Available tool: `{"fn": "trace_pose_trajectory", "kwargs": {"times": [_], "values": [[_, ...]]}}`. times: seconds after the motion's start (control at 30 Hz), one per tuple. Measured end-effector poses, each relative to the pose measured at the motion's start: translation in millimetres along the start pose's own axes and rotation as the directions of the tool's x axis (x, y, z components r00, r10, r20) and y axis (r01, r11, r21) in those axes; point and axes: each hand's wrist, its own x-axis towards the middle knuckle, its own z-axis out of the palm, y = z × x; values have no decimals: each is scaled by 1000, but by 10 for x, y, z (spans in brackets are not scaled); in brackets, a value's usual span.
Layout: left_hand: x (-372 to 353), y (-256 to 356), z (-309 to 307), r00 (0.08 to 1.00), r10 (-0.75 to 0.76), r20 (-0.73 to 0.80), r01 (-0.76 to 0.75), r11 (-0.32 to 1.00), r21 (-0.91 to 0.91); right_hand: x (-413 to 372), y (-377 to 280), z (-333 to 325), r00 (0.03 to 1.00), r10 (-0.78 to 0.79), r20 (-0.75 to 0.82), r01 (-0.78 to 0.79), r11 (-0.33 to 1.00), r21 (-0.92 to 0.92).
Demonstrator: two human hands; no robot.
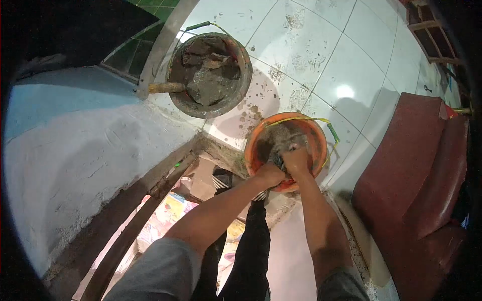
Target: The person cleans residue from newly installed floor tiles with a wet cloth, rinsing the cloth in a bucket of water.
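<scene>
Both hands reach down into an orange bucket point(254, 135) that holds murky grey water point(275, 135). My left hand point(271, 174) is at the bucket's near left side, its fingers curled round a dark, wet cloth-like thing point(277, 161). Just to the right, my right hand point(296, 160) is closed at the same wet thing, most of which is hidden between the hands. A yellow handle with a green grip point(333, 133) lies over the bucket's right rim.
A dark bucket point(246, 75) of grey mortar point(208, 85) stands up left, a wooden tool handle point(165, 88) over its rim. White tiles point(321, 65) carry splashes. A red-brown sofa point(396, 150) is at the right; a wooden frame edge point(135, 226) runs at lower left.
</scene>
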Motion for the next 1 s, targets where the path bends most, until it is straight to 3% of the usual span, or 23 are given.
{"fn": "trace_pose_trajectory", "kwargs": {"times": [0.07, 0.17, 0.27, 0.33, 0.4, 0.5, 0.63, 0.8, 0.83, 0.9, 1.0], "values": [[-599, 549, -484, 997, 77, -2, -76, 989, -125, -55, -35, -206, 996, 44, 72, -56, 985, 165], [-1082, 918, -786, 969, -125, 211, 204, 890, -409, -274, -50, -398, 978, 13, 207, -122, 844, 522], [-1257, 478, -582, 779, 326, 535, 304, 550, -778, -590, -106, -741, 905, -210, 370, -245, 454, 857], [-1638, 649, -378, 695, 413, 589, 555, 212, -804, -748, -70, -708, 864, -314, 394, -342, 209, 916], [-2100, 934, -164, 589, 582, 561, 772, -201, -603, -870, 5, -350, 779, -564, 274, -458, -214, 863], [-2516, 1336, 102, 533, 802, 269, 810, -391, -438, -1188, -224, -91, 727, -672, 141, -531, -420, 736], [-2695, 1495, 104, 486, 872, 63, 802, -416, -428, -1615, -615, -277, 655, -755, 11, -544, -462, 701], [-2934, 1400, -104, 440, 876, 199, 743, -231, -628, -1831, -844, -625, 580, -804, -128, -495, -474, 728], [-2981, 1383, -165, 438, 862, 254, 717, -165, -677, -1859, -845, -720, 587, -807, -69, -470, -409, 783], [-3033, 1349, -303, 476, 781, 403, 611, 35, -791, -1903, -842, -993, 596, -784, 176, -450, -144, 881], [-2959, 1317, -466, 640, 504, 579, 333, 497, -801, -1928, -942, -1146, 686, -646, 335, -354, 105, 929]]}}
